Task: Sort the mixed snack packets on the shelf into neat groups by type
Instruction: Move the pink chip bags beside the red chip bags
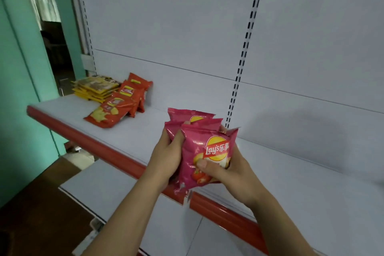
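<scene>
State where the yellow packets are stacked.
In the head view, the yellow packets lie stacked at the shelf's far left end, beside the orange-red chip packets.

Held between left hand (pixel 166 158) and right hand (pixel 230 170), above shelf (pixel 291 172) front edge: chip packets (pixel 207 147). Far left on shelf: flat packet stack (pixel 94 88), chip packet row (pixel 122 102) just right.

Glossy foil-like pink packets (pixel 204 147); smooth matt white shelf (pixel 291 172).

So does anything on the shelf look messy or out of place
Slightly. The front orange packet has slid flat, askew from its leaning row. The yellow stack looks tidy. The pink packets are in both hands, not shelved.
</scene>
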Demonstrator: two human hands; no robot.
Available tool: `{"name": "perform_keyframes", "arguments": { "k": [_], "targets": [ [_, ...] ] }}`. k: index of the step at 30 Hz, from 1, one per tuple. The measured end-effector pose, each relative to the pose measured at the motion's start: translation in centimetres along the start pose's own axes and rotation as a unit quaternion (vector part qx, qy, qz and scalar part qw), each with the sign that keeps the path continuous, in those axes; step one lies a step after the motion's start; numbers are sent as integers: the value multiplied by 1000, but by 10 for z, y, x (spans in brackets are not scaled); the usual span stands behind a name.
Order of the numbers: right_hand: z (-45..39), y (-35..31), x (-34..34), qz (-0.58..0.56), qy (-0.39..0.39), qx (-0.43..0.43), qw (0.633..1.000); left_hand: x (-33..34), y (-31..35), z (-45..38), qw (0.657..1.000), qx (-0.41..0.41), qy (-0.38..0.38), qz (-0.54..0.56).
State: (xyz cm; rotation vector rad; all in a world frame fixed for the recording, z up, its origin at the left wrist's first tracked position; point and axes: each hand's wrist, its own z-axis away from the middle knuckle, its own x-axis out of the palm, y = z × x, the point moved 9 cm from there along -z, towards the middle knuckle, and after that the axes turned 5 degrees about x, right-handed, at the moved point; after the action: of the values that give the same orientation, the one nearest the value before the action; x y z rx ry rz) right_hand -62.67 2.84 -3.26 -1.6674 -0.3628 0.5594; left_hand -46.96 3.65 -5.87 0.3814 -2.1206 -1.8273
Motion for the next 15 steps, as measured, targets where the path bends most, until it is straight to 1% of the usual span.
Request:
{"name": "perform_keyframes", "arguments": {
  "k": [3, 5, 6, 8, 10, 11, 13, 15],
  "targets": [
    [-32, -3, 43, 11, -12, -2, 1000, -41, 8, -25, 999, 0, -41, -9],
    [-53, -2, 64, 6, 7, -2, 1000, -62, 11, -41, 998, 7, -66, -16],
    [-63, -2, 73, 2, 18, -4, 1000, -71, 14, -48, 998, 10, -65, -14],
    [-82, -1, 87, -4, 31, -6, 1000, -85, 12, -61, 997, -7, -72, 29],
    [-100, 2, 95, -9, 38, -1, 999, -89, 8, -73, 991, -39, -100, 82],
    [-110, 4, 96, -11, 45, 2, 999, -92, 10, -80, 989, -38, -110, 90],
    [-129, 9, 94, -11, 65, 11, 998, -95, 12, -100, 988, -35, -126, 76],
    [-149, 15, 90, -12, 75, 18, 997, -94, 12, -123, 986, -33, -157, 37]
  ]
}}
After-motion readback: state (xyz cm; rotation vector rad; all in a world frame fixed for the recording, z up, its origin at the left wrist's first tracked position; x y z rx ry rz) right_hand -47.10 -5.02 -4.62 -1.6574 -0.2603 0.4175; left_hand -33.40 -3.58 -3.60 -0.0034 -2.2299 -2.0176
